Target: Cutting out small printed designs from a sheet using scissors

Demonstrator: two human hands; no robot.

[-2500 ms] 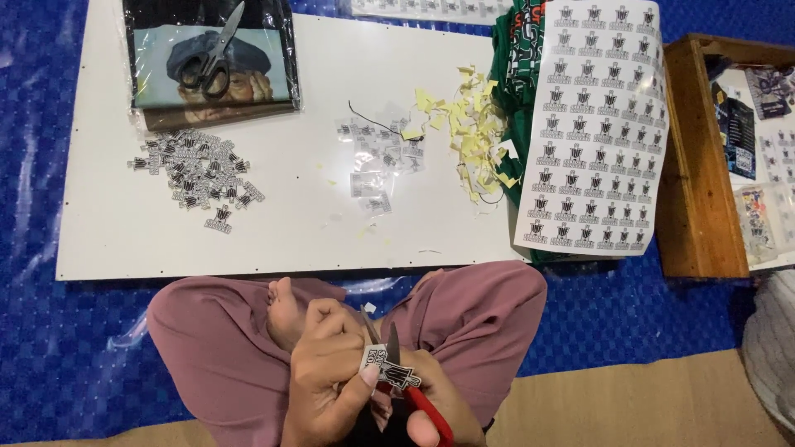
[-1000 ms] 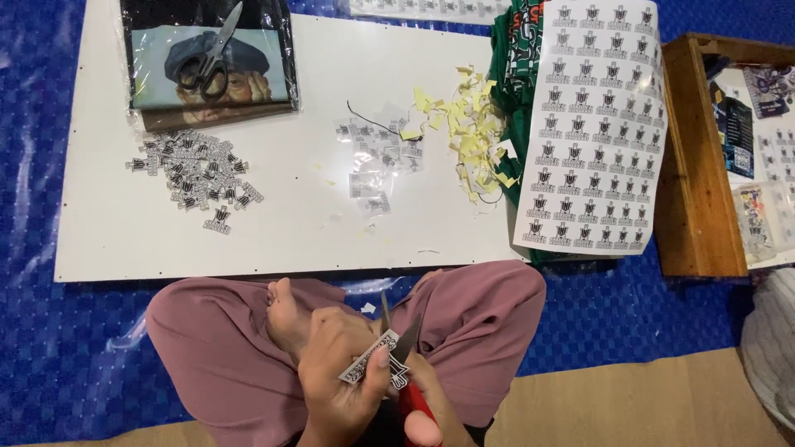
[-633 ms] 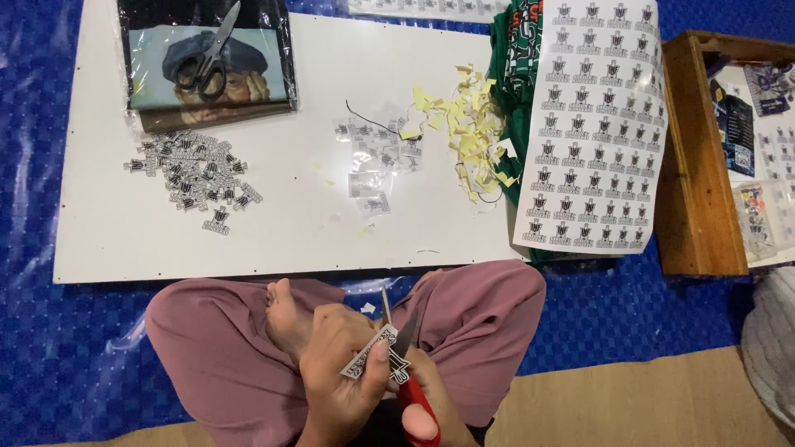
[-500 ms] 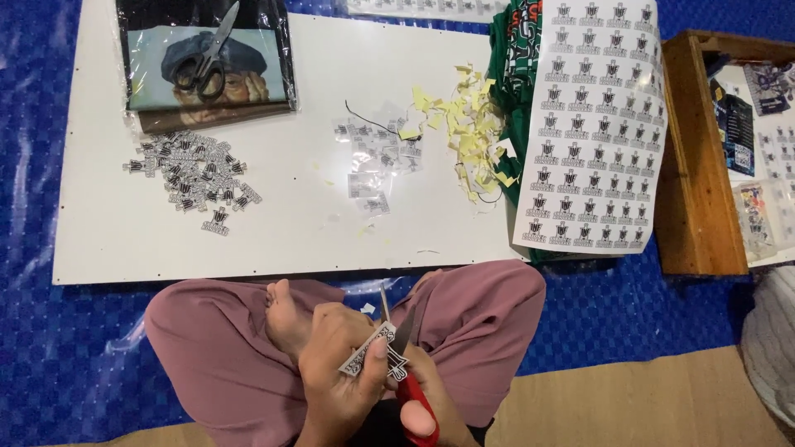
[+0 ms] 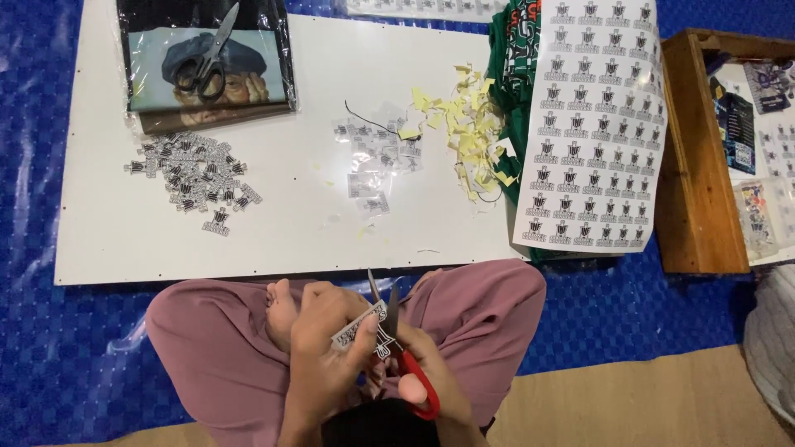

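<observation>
Right hand (image 5: pixel 431 377): clenched around the red-handled scissors (image 5: pixel 396 343), blades parted, tips pointing away.
Left hand (image 5: pixel 327 331): pinching a small printed sticker strip (image 5: pixel 358 327) against the blades.
Beyond the hands: white board (image 5: pixel 290 223).
Far left of them: pile of cut stickers (image 5: pixel 192 172).
Far right: uncut sticker sheet (image 5: pixel 592 124).

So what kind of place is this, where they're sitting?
Probably a home craft spot on the floor. The person sits cross-legged on a blue mat at a low white board, cutting with red-handled scissors. A sticker sheet and pile of cut-out stickers lie nearby.
</observation>
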